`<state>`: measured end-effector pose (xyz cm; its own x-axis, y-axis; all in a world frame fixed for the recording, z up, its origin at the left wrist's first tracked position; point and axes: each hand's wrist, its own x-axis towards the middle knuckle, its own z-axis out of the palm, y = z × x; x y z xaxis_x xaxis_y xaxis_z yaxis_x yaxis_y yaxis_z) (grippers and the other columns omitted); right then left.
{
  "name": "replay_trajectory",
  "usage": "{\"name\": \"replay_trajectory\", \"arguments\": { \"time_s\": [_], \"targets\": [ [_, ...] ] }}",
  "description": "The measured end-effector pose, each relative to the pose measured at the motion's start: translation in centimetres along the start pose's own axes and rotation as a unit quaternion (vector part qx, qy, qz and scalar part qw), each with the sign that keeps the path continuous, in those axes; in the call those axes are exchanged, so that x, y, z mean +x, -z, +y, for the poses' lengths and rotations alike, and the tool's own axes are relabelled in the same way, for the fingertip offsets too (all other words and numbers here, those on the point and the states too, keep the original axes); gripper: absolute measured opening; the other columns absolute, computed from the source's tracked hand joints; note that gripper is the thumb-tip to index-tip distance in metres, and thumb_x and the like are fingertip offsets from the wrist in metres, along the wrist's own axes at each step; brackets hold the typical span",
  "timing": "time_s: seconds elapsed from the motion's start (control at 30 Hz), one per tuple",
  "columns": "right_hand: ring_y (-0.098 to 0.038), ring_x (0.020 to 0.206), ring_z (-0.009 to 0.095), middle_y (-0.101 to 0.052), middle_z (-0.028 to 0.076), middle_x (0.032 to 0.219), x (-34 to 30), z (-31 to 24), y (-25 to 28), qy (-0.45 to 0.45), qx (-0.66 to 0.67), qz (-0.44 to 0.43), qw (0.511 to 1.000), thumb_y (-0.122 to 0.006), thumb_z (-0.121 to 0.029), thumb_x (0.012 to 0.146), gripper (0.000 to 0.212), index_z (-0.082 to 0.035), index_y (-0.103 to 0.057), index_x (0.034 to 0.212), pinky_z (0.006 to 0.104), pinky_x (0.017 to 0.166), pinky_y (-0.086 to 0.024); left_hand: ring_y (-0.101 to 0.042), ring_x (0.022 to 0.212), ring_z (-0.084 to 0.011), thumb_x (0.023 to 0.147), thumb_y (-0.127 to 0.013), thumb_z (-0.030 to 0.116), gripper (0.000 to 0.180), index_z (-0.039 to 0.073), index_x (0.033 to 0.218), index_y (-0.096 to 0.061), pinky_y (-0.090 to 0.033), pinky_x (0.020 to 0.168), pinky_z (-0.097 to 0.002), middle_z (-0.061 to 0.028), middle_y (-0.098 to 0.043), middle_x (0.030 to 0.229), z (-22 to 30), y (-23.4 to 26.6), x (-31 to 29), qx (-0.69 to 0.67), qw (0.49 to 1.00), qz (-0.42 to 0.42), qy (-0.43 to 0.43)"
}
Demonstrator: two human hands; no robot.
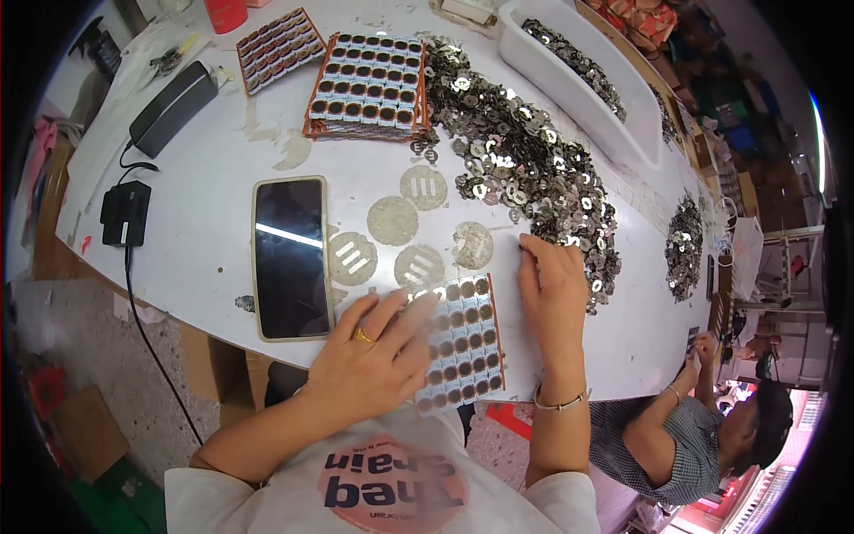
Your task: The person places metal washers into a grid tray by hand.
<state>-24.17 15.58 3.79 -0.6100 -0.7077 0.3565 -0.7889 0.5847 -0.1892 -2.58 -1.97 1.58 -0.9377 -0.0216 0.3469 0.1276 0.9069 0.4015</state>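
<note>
In front of me lies a flat orange-edged panel point(467, 343) with rows of dark round discs on pale squares. My left hand point(378, 347), wearing a gold ring, reaches over its left side with fingers stretched out and apart; the fingertips are slightly blurred and hide part of the panel. To the right of the panel, my right hand point(553, 280) rests by the edge of a heap of small ring-shaped metal pieces point(520, 151). Thumb and index finger are pinched together there; anything between them is too small to make out.
A phone point(291, 258) lies left of my left hand. Similar panels are stacked point(369, 84) beyond, with another panel point(280, 51) beside them. A white tub point(569, 80) of metal pieces stands far right. A black adapter point(124, 214) trails a cable. A co-worker point(685, 436) sits at right.
</note>
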Motion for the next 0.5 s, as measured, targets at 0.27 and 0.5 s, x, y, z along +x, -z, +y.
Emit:
{"name": "replay_trajectory", "arguments": {
  "time_s": [0.27, 0.5],
  "targets": [
    [-0.066, 0.084, 0.007, -0.074, 0.002, 0.102, -0.4, 0.8, -0.3, -0.269, 0.472, 0.033, 0.839, -0.069, -0.005, 0.104, 0.02, 0.0, -0.073, 0.124, 0.0239, 0.074, -0.056, -0.055, 0.136, -0.029, 0.088, -0.074, 0.027, 0.026, 0.005, 0.102, -0.072, -0.04, 0.115, -0.049, -0.0091, -0.061, 0.151, -0.1, -0.2, -0.2, 0.001, 1.0, -0.001, 0.001],
    [-0.07, 0.087, 0.011, -0.075, 0.006, 0.107, -1.5, -4.0, 0.6, -0.206, 0.448, -0.051, 0.868, -0.07, 0.0, 0.102, 0.023, 0.0, -0.074, 0.124, 0.0237, 0.075, -0.059, -0.058, 0.132, -0.0283, 0.087, -0.079, 0.027, 0.029, 0.007, 0.106, -0.07, -0.04, 0.114, -0.0487, -0.0091, -0.064, 0.146, 0.0, -0.3, 0.1, -0.021, 0.999, 0.027, 0.022]
  ]
}}
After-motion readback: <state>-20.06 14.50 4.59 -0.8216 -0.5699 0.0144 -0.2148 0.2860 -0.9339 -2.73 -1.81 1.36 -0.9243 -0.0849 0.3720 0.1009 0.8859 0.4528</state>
